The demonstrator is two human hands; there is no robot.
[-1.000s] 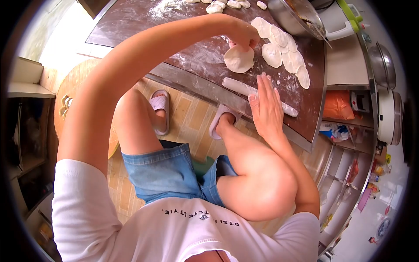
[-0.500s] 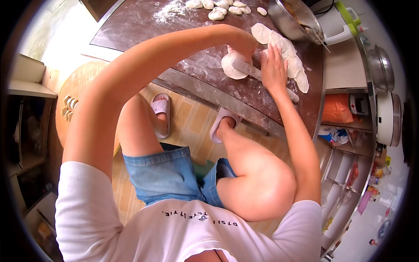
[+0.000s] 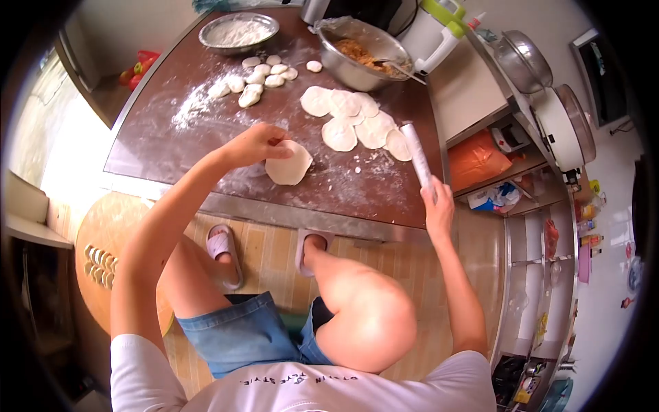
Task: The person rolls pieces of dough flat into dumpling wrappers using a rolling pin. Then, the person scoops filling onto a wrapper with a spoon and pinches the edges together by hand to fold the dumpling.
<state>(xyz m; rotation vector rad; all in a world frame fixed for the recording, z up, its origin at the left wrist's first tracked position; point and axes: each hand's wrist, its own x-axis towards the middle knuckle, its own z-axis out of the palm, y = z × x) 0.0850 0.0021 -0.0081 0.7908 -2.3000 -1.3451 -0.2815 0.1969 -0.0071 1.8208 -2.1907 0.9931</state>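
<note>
My left hand [image 3: 259,145] pinches the upper left edge of a thin round dough wrapper [image 3: 289,164] near the front of the floured brown table. At the right, my right hand [image 3: 437,203] is closed round the lower end of a white rolling pin [image 3: 417,155], which points up and away from me. Several flat wrappers [image 3: 375,130] lie overlapping between the pin and a steel bowl. Small dough pieces [image 3: 274,80] are grouped farther back, left of the bowl.
A steel bowl of orange-brown filling [image 3: 364,60] and a bowl of flour [image 3: 238,32] stand at the back. Left of my legs is a round wooden board [image 3: 123,226] with folded dumplings. Shelves [image 3: 525,261] line the right side.
The view has shifted to show more of the table's back. My right hand, flat on the pin before, now grips its end and has moved right with it, off the wrapper.
</note>
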